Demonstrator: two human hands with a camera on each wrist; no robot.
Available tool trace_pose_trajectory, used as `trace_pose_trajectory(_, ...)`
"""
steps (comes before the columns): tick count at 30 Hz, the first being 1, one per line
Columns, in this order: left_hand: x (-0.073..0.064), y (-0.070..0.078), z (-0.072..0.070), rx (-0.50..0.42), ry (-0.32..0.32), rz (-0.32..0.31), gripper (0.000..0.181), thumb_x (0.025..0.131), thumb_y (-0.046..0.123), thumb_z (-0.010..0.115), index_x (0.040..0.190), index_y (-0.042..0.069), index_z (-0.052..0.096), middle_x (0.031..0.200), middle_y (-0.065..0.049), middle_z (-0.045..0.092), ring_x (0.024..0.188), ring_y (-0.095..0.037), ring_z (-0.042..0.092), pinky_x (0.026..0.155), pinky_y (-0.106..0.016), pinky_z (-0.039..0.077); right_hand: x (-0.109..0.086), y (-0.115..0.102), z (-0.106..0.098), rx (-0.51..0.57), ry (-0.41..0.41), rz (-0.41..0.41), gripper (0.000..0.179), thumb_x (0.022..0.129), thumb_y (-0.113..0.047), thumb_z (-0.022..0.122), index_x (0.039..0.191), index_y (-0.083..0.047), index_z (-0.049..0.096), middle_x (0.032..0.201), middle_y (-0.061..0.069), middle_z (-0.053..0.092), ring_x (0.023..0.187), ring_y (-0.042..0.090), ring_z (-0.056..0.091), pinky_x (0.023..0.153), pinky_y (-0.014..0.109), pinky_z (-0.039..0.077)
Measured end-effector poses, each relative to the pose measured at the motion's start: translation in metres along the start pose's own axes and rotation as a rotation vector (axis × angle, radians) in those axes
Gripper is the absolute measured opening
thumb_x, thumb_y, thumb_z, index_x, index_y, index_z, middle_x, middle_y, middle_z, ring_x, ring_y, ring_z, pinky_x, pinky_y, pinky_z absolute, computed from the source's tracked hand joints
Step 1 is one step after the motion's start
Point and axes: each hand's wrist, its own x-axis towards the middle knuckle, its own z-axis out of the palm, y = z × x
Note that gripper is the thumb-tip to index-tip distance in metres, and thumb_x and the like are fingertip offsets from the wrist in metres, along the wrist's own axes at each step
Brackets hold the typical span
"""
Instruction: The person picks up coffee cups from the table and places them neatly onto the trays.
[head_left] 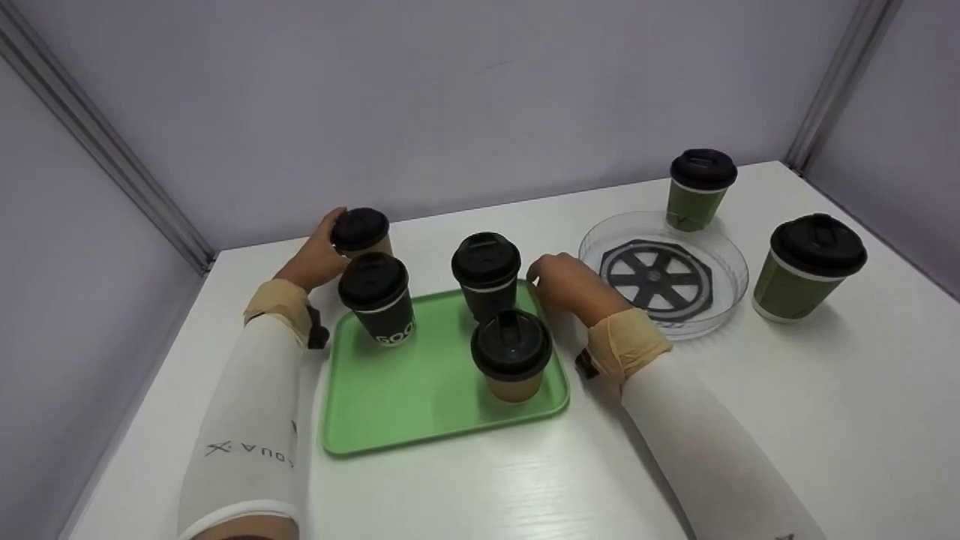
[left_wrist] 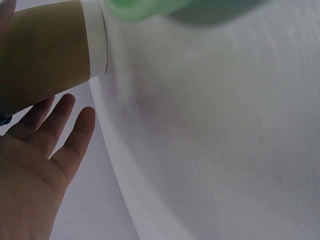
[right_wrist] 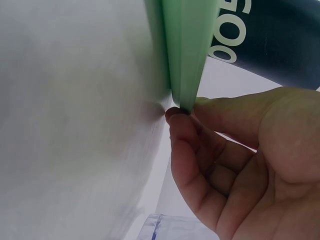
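Observation:
At the table's far left, my left hand (head_left: 311, 259) holds a brown paper coffee cup (head_left: 361, 229) with a black lid. In the left wrist view, the thumb lies on one side of the cup and the fingertips are at its other side; the outer fingers are spread away. My right hand (head_left: 574, 285) pinches the far right rim of a green tray (head_left: 431, 382) between thumb and fingers. On the tray stand two dark lidded cups, one at left (head_left: 375, 300) and one at far right (head_left: 486, 274), plus a brown lidded cup (head_left: 514, 356) nearer the front.
Right of the tray lies a clear round dish (head_left: 739, 289) with a dark spoked pattern. A green cup (head_left: 697, 191) with a black lid stands behind it, another green cup (head_left: 806, 270) to its right. Walls (head_left: 480, 97) bound the white table (head_left: 450, 495).

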Motion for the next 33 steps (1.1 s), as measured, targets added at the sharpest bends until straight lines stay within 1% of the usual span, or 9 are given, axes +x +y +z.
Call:
trace_pose_trajectory(1,0.004,-0.005,0.001,0.009,0.013,0.005,0.100,0.083,0.010,0.072,0.157,0.016,0.006,0.159,-0.014,0.015,0.143,-0.029,0.018,0.114,-0.047,0.020,0.000,0.000,-0.001,0.001,-0.001,0.000,0.027,0.088,-0.001,0.056,0.109,-0.003,0.073,0.103,0.015,0.070,0.090,0.030,0.062,0.083,0.044,0.050)
trace_pose_trajectory(5,0.005,-0.004,0.003,-0.043,0.035,0.029,0.107,0.080,0.022,0.081,0.157,0.023,0.006,0.158,-0.013,0.017,0.142,-0.030,0.020,0.113,-0.050,0.019,0.000,0.000,-0.001,0.011,0.006,0.001,0.026,0.088,-0.003,0.058,0.110,-0.002,0.073,0.104,0.016,0.070,0.092,0.030,0.062,0.083,0.044,0.050)
trace_pose_trajectory(10,0.006,-0.003,0.005,-0.079,0.072,0.046,0.111,0.077,0.035,0.084,0.157,0.025,0.008,0.154,-0.016,0.028,0.139,-0.030,0.028,0.111,-0.052,0.024,-0.002,0.000,-0.002,0.009,0.022,-0.006,0.024,0.089,-0.004,0.060,0.110,-0.001,0.073,0.104,0.016,0.070,0.090,0.029,0.062,0.082,0.044,0.051)
trace_pose_trajectory(13,0.005,-0.004,0.004,-0.089,0.094,0.044,0.111,0.076,0.033,0.085,0.157,0.024,0.010,0.150,-0.019,0.033,0.136,-0.031,0.033,0.110,-0.051,0.027,-0.001,0.000,-0.001,0.005,0.029,-0.010,0.023,0.089,-0.004,0.060,0.108,-0.001,0.073,0.101,0.015,0.070,0.089,0.029,0.063,0.082,0.044,0.051)
trace_pose_trajectory(18,0.003,-0.007,-0.001,-0.086,0.117,0.024,0.113,0.074,0.024,0.086,0.157,0.019,0.011,0.148,-0.021,0.035,0.134,-0.032,0.035,0.109,-0.050,0.028,0.000,0.002,-0.001,0.009,0.030,-0.016,0.023,0.088,-0.003,0.060,0.106,-0.001,0.073,0.099,0.015,0.070,0.089,0.030,0.063,0.082,0.044,0.051)
trace_pose_trajectory(23,-0.009,-0.010,-0.009,-0.102,0.123,0.003,0.115,0.070,0.017,0.088,0.157,0.018,0.013,0.151,-0.018,0.031,0.136,-0.031,0.032,0.109,-0.049,0.026,0.000,0.001,-0.002,0.001,0.020,-0.003,0.025,0.088,-0.002,0.058,0.108,-0.002,0.073,0.101,0.016,0.070,0.089,0.030,0.061,0.082,0.044,0.050)
trace_pose_trajectory(26,-0.018,-0.011,-0.014,-0.087,0.129,-0.006,0.113,0.069,0.022,0.090,0.155,0.015,0.017,0.152,-0.014,0.030,0.137,-0.030,0.030,0.111,-0.048,0.024,0.000,0.001,-0.003,0.004,0.008,-0.002,0.026,0.088,-0.002,0.058,0.109,-0.002,0.073,0.104,0.016,0.070,0.093,0.031,0.062,0.083,0.045,0.050)
trace_pose_trajectory(30,-0.033,-0.012,-0.019,-0.072,0.134,-0.020,0.110,0.068,0.028,0.091,0.152,0.011,0.022,0.151,-0.013,0.031,0.138,-0.029,0.029,0.111,-0.048,0.023,0.000,0.001,-0.002,0.018,-0.005,0.009,0.026,0.090,-0.005,0.058,0.111,-0.001,0.072,0.107,0.016,0.069,0.098,0.032,0.062,0.086,0.045,0.050)
trace_pose_trajectory(33,-0.047,-0.008,-0.021,-0.097,0.134,-0.027,0.109,0.067,0.024,0.091,0.150,0.009,0.023,0.149,-0.016,0.032,0.137,-0.031,0.029,0.112,-0.048,0.022,0.001,0.001,0.000,0.029,-0.012,0.013,0.026,0.091,-0.006,0.058,0.112,-0.001,0.071,0.108,0.017,0.069,0.098,0.032,0.062,0.086,0.045,0.050)
